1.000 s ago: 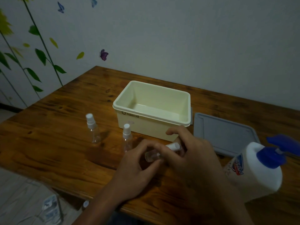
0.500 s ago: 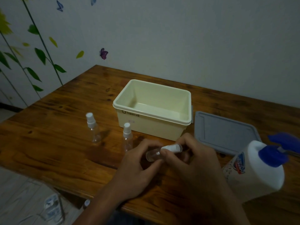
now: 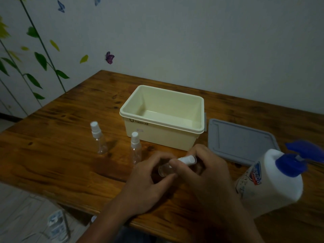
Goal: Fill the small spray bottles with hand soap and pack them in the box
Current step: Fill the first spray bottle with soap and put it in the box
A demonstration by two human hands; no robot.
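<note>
I have the small spray bottle (image 3: 166,170) lying sideways just in front of the cream box (image 3: 163,133), above the tabletop (image 3: 52,155). My left hand (image 3: 149,186) grips its clear body; my right hand (image 3: 203,171) pinches the white spray cap (image 3: 186,159). I'd keep the body still, twist only the cap, and stand it upright before pumping soap

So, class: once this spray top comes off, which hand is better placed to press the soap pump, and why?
Right. The soap bottle stands at the right hand's side. The right hand only pinches the small bottle's white spray top, while the left hand holds the body.
</note>
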